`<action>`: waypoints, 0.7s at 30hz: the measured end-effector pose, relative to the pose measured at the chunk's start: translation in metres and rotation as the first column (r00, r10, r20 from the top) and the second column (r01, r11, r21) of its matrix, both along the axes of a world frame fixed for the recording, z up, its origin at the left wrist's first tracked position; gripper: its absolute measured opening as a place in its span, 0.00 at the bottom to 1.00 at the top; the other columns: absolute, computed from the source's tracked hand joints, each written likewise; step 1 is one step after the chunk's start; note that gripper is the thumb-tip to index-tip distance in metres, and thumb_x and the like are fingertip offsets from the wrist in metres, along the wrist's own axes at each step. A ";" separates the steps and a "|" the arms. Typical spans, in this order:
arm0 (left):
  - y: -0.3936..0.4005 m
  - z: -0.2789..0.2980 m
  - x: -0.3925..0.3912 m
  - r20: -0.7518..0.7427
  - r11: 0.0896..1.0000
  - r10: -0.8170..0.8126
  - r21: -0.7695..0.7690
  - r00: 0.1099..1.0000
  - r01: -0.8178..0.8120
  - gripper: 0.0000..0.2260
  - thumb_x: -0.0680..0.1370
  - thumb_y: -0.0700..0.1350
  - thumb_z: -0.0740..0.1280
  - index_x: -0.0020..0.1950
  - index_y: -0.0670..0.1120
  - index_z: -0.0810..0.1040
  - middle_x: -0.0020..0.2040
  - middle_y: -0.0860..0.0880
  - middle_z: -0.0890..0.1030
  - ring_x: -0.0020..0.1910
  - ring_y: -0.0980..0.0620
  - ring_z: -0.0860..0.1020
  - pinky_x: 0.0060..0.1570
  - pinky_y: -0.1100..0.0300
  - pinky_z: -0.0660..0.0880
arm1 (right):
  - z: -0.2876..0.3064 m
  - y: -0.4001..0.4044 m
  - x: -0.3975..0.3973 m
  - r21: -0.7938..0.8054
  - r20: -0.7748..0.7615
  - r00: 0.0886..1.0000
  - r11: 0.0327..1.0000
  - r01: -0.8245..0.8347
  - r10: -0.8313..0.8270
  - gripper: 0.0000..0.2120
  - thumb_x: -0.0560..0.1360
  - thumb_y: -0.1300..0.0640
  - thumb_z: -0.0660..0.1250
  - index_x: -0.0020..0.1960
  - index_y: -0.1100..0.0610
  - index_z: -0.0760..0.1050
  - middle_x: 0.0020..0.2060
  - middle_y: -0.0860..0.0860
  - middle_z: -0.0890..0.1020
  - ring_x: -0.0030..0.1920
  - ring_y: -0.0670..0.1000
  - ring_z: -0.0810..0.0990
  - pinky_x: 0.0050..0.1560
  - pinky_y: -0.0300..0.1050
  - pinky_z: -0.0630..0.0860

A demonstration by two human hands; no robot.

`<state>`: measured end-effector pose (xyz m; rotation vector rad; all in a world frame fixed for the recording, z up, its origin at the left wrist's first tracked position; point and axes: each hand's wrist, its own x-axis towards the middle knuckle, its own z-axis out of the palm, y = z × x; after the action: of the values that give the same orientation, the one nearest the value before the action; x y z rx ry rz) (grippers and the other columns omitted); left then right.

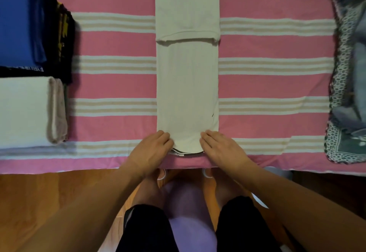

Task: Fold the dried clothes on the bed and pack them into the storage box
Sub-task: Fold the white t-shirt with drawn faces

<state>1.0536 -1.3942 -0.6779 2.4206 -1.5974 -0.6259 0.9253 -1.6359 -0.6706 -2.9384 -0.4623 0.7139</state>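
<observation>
A white garment (187,85), folded into a long narrow strip, lies lengthwise on the pink striped bed cover (111,87). Its far end is folded back over itself. My left hand (152,148) lies on the near left corner of the strip, fingers curled at its edge. On the near right corner my right hand (219,146) rests, fingers fairly straight. Whether either hand pinches the cloth cannot be seen. No storage box is in view.
Folded clothes are stacked at the left: a blue piece (17,24) over a black one (59,39), and a white piece (23,111) nearer. A patterned grey-blue cloth (348,93) lies at the right. The bed edge (79,169) meets the wooden floor (49,202).
</observation>
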 end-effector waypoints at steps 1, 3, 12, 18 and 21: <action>-0.001 0.001 -0.001 -0.011 1.000 0.028 0.009 1.000 -0.028 0.11 0.69 0.38 0.76 0.48 0.44 0.79 0.44 0.46 0.76 0.42 0.46 0.72 0.37 0.53 0.70 | 0.004 0.001 0.003 0.033 -0.020 0.999 0.998 0.050 -0.050 0.33 0.55 0.63 0.83 0.58 0.62 0.80 0.59 0.60 0.82 0.59 0.60 0.81 0.62 0.53 0.77; 0.001 0.010 -0.006 -0.030 0.999 0.039 -0.020 0.999 -0.040 0.11 0.69 0.38 0.76 0.48 0.44 0.79 0.45 0.47 0.76 0.44 0.46 0.73 0.40 0.54 0.70 | 0.015 0.000 -0.001 0.120 -0.028 0.991 0.984 0.130 -0.128 0.30 0.54 0.63 0.82 0.55 0.59 0.80 0.55 0.57 0.83 0.57 0.59 0.82 0.60 0.52 0.78; 0.040 0.077 -0.077 -0.590 0.848 0.492 0.158 0.640 -0.506 0.16 0.74 0.46 0.62 0.59 0.54 0.82 0.63 0.61 0.78 0.71 0.70 0.65 0.72 0.58 0.68 | 0.085 0.010 -0.072 0.416 -0.231 0.916 0.817 0.399 -0.329 0.13 0.70 0.58 0.72 0.52 0.47 0.78 0.45 0.43 0.81 0.45 0.47 0.81 0.42 0.39 0.74; -0.029 0.092 0.023 -0.640 0.584 0.708 0.292 0.299 -0.757 0.03 0.80 0.43 0.68 0.49 0.49 0.81 0.42 0.51 0.83 0.39 0.57 0.79 0.41 0.62 0.74 | 0.073 -0.035 0.047 0.396 -0.315 0.644 0.520 0.757 -0.698 0.10 0.80 0.55 0.65 0.61 0.52 0.79 0.52 0.45 0.81 0.52 0.48 0.78 0.50 0.41 0.69; -0.062 0.057 0.065 -0.650 0.439 0.755 0.401 0.088 -0.804 0.05 0.81 0.44 0.69 0.56 0.49 0.79 0.50 0.49 0.84 0.49 0.49 0.83 0.54 0.48 0.80 | 0.040 -0.053 0.104 0.321 -0.427 0.460 0.345 0.882 -0.778 0.12 0.78 0.57 0.67 0.61 0.53 0.79 0.52 0.45 0.79 0.54 0.48 0.76 0.52 0.41 0.69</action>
<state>1.1187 -1.4558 -0.6207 1.9810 0.1627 -1.0871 1.0292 -1.6884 -0.6310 -2.0684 0.7783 0.5651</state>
